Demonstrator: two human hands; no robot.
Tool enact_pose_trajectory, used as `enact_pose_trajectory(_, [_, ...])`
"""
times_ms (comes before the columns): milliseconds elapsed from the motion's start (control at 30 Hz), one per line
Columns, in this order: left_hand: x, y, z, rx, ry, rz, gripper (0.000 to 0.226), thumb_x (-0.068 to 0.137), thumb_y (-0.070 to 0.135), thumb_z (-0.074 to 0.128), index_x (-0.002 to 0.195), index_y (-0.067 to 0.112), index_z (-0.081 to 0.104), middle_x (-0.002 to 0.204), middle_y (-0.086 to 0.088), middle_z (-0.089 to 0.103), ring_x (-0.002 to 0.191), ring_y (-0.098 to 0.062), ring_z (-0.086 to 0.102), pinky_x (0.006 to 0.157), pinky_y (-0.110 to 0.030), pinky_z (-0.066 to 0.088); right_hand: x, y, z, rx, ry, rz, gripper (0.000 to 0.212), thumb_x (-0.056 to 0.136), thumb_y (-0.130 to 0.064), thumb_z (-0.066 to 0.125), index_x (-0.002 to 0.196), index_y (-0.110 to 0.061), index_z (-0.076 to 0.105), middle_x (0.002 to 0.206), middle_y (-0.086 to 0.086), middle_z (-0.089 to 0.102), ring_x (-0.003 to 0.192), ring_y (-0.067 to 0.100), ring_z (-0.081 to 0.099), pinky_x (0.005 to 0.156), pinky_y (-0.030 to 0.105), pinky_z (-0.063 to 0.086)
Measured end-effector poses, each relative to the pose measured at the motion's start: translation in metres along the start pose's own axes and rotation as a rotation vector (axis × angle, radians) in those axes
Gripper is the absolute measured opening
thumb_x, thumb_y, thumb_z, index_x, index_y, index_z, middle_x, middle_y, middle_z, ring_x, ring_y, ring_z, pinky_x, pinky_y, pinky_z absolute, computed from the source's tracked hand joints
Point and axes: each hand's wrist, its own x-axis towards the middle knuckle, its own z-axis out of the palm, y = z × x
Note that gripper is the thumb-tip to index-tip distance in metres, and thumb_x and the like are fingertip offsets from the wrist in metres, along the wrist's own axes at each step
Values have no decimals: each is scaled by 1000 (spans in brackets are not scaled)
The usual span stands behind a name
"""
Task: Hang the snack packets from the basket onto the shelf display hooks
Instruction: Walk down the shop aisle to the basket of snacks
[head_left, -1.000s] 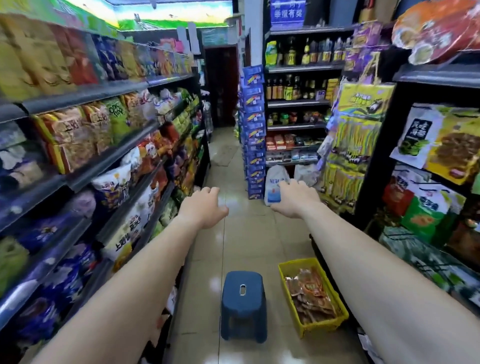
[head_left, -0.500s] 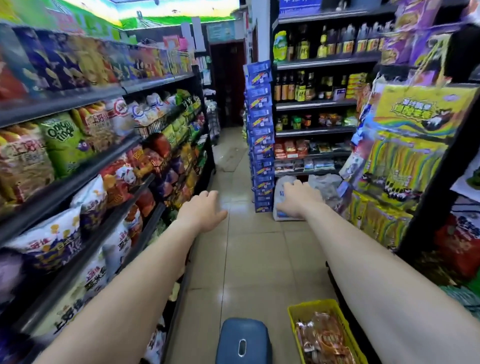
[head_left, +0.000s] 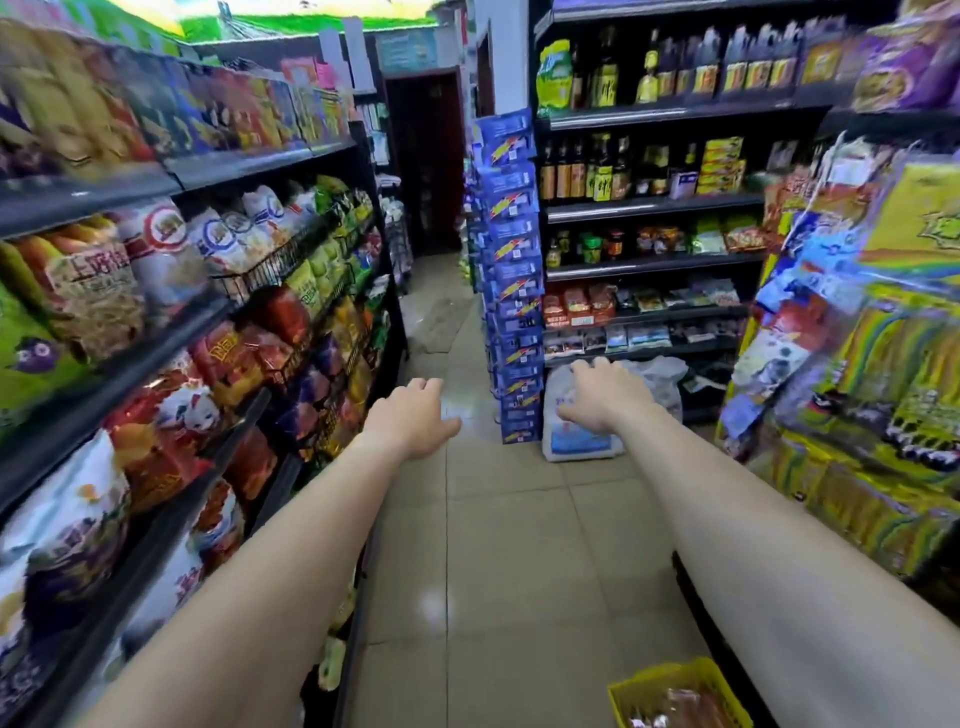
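Both arms stretch forward down a shop aisle. The left hand (head_left: 410, 415) and right hand (head_left: 602, 395) are held palm down in the air, their fingers loosely bent and slack, and neither holds anything. The two hands are level with each other with a gap of tiled floor (head_left: 493, 545) showing between them. The yellow basket (head_left: 631, 701) stands on the floor well behind and below the right hand, under the right forearm at the bottom edge of the view, so that only its far corner shows. The snack packets (head_left: 680, 706) lie inside it as brownish wrappers, too blurred to count. To the outside of the right arm stands the hanging display (head_left: 898, 364), crowded with yellow striped packets and blue ones. The hooks themselves are lost in motion blur. Just beyond the right hand's fingers a white sack (head_left: 576, 436) sits on the floor. Beside it, between the lines of the two hands and further off, rises a tall stack of blue cartons (head_left: 511, 286). Behind the stack and the sack a dark shelf unit (head_left: 649, 202) carries bottles and small packs. To the outside of the left arm run long shelves (head_left: 171, 343) filled with chip bags in red, white, green and orange, close alongside the forearm.
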Motion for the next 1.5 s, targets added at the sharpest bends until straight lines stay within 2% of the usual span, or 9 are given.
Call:
enact_pose_trajectory(200, [98,-35,-6,14,-19,84,68,92,52,49,148,17,34,147,-10,43,128,-33,48,99,-47,46,75,-22,-7,40,23,74,62,87,-56,57,137,-22,42,141,11,44,130,35,40,98,48,41])
enact_pose_trajectory(333, [163,-30,2,-3,-39,105,67,91,53,50,146,19,37,145,-9,45,126,-32,50,98,-46,47,129,-10,-4,7,3,104,69,87,-61,54,141,-19,40,143,11,43,130,35,41,99,47,43])
enact_pose_trajectory(500, [247,7,19,-1,-41,110,68,90,56,50,145,18,36,145,-9,46,127,-31,51,99,-45,46,211,37,-5,-19,1,97,59,89,-50,57,137,-18,43,142,11,44,130,34,40,100,50,43])
enact_pose_trajectory(767, [398,103,21,-95,-57,78,66,90,53,55,143,18,38,142,-9,48,126,-30,52,100,-47,46,341,147,-43,-47,35,81,62,89,-56,57,139,-21,43,143,9,43,132,33,39,100,50,42])
enact_pose_trajectory(900, [465,145,17,-102,-47,173,71,91,54,56,149,19,32,144,-9,46,127,-31,51,99,-48,48,386,190,-60,-35,42,152,72,89,-61,55,147,-22,36,148,9,40,136,34,37,102,49,41])
enact_pose_trajectory(1033, [529,168,21,-94,-50,262,68,91,51,55,146,16,34,142,-12,48,125,-34,52,97,-50,48,417,220,-66,-59,22,246,67,90,-59,55,142,-20,40,146,10,41,134,34,38,101,49,42])
enact_pose_trajectory(1167, [578,181,25,-69,-69,387,74,94,51,53,152,14,27,148,-14,42,130,-35,48,100,-49,46,434,237,-69,-48,16,368,67,90,-58,55,142,-19,40,145,11,40,133,35,37,98,51,45])
enact_pose_trajectory(1300, [621,184,26,-70,-61,536,72,92,53,51,151,17,30,145,-13,46,125,-35,52,97,-49,48,440,234,-71,-36,38,528,68,91,-57,54,145,-21,37,149,11,37,136,36,35,102,52,42])
enact_pose_trajectory(1500, [643,202,27,-68,-160,795,74,94,51,52,154,17,25,154,-9,37,134,-29,46,102,-45,46,414,206,-66,-61,74,710,70,91,-59,52,146,-18,35,148,13,37,136,37,35,99,49,42])
